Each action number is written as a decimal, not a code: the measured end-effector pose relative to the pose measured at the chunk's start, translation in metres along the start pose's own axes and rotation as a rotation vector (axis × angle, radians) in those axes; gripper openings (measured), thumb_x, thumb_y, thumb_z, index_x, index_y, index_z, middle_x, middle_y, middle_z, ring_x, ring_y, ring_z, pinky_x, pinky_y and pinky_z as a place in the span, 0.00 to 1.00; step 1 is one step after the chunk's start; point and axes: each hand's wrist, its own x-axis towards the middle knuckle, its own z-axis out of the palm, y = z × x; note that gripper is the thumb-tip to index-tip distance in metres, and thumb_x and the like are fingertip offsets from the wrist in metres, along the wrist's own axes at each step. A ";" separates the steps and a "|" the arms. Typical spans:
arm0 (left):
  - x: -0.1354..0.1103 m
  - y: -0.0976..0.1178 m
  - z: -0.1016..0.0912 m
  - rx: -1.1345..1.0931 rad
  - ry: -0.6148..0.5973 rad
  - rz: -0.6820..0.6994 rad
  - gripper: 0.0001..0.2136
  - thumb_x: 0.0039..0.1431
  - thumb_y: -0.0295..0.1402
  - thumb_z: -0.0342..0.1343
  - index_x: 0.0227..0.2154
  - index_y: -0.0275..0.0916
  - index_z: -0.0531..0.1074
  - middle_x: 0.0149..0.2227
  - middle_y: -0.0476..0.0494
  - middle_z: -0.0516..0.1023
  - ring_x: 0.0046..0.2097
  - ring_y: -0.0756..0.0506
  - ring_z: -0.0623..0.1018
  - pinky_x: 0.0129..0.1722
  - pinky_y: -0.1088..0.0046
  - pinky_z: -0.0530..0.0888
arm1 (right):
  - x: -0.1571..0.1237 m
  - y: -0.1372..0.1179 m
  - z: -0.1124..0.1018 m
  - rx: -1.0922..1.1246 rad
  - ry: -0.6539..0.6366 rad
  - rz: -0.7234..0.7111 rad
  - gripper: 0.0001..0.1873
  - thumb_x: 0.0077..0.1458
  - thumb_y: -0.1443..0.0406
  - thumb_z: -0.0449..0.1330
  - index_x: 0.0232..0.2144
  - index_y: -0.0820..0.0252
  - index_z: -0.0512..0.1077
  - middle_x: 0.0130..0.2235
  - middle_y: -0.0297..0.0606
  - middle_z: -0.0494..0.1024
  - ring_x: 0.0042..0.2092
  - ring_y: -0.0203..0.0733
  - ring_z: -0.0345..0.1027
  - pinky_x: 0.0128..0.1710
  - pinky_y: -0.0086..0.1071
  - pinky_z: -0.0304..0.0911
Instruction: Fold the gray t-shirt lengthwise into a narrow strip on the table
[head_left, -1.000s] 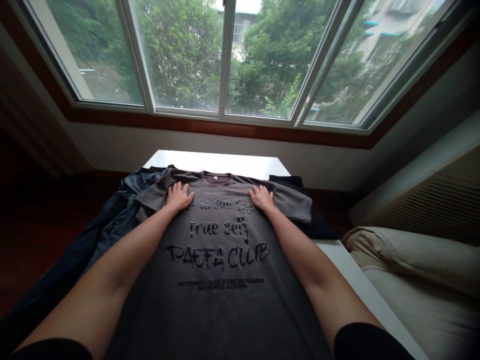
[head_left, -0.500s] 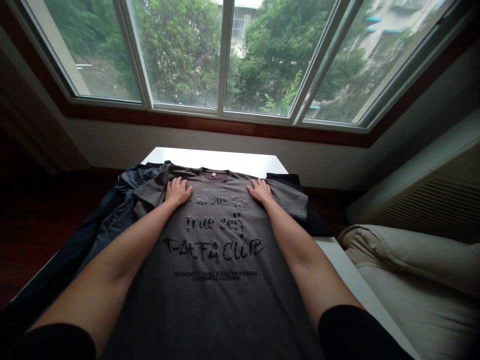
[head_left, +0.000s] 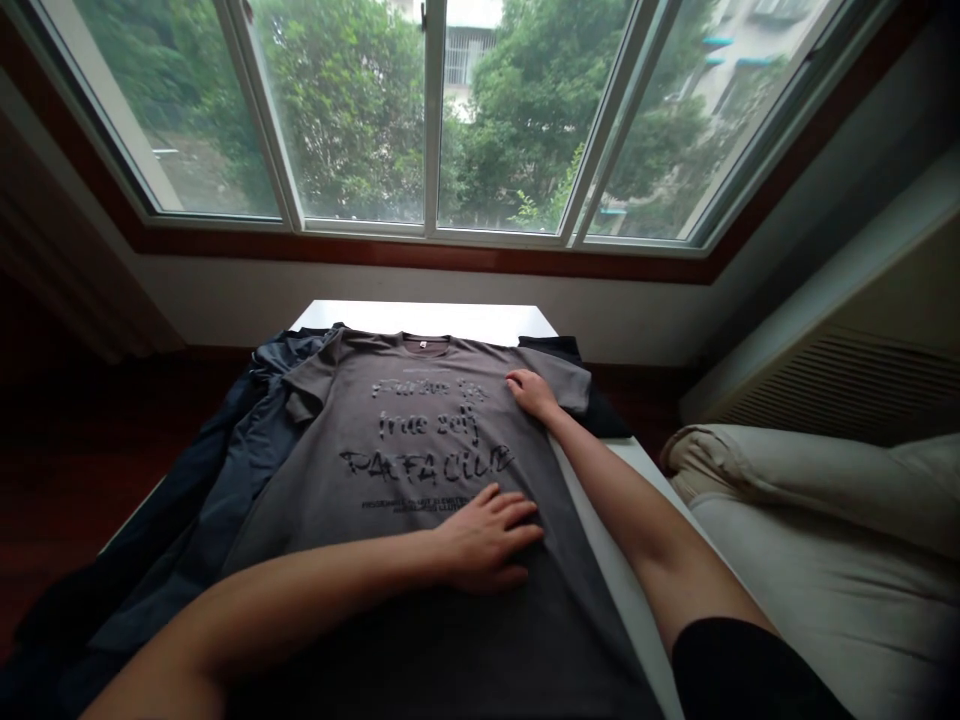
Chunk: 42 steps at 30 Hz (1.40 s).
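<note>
A dark grey T-shirt (head_left: 420, 440) with black lettering lies spread front up, its collar toward the window. My left hand (head_left: 487, 540) reaches across to the shirt's lower right part, fingers spread over the cloth below the lettering. Near the right sleeve, my right hand (head_left: 531, 393) has its fingers bent and drawn together on the fabric, seemingly pinching it. Its fingertips are partly hidden.
Beneath the shirt is a white table (head_left: 427, 318). Dark blue clothing (head_left: 217, 480) drapes over its left side, and a black garment (head_left: 606, 415) lies at the right. A beige sofa (head_left: 795, 540) stands close on the right; a window (head_left: 427, 120) is ahead.
My left hand has left the shirt's upper left and crossed to its lower right part. My right hand stays near the right shoulder, its fingers now bent together. The view has shifted slightly.
</note>
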 end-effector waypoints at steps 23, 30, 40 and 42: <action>-0.022 0.112 0.013 -0.030 -0.059 0.313 0.27 0.70 0.47 0.47 0.66 0.41 0.61 0.65 0.42 0.68 0.64 0.37 0.67 0.61 0.55 0.65 | -0.039 0.027 -0.064 -0.150 0.173 0.274 0.19 0.66 0.60 0.54 0.54 0.60 0.75 0.58 0.48 0.74 0.60 0.52 0.64 0.62 0.41 0.56; 0.026 0.112 0.021 -0.012 -0.089 0.225 0.25 0.67 0.49 0.52 0.63 0.44 0.64 0.48 0.40 0.77 0.46 0.39 0.78 0.40 0.63 0.73 | -0.060 0.075 -0.080 -0.082 0.171 0.659 0.26 0.62 0.53 0.56 0.55 0.62 0.75 0.52 0.55 0.76 0.54 0.57 0.70 0.53 0.45 0.65; 0.061 0.120 0.031 -0.037 -0.287 0.112 0.11 0.65 0.34 0.49 0.48 0.43 0.68 0.38 0.44 0.82 0.38 0.40 0.84 0.21 0.71 0.65 | -0.043 0.068 -0.061 -0.075 0.240 0.874 0.28 0.51 0.53 0.66 0.52 0.60 0.76 0.59 0.61 0.69 0.61 0.66 0.61 0.58 0.59 0.58; 0.062 0.120 0.032 -0.021 -0.287 0.107 0.11 0.64 0.34 0.49 0.48 0.43 0.68 0.37 0.44 0.81 0.38 0.40 0.84 0.20 0.71 0.63 | -0.038 0.066 -0.062 -0.017 0.276 0.820 0.23 0.50 0.58 0.65 0.49 0.58 0.77 0.56 0.58 0.72 0.58 0.63 0.65 0.57 0.56 0.60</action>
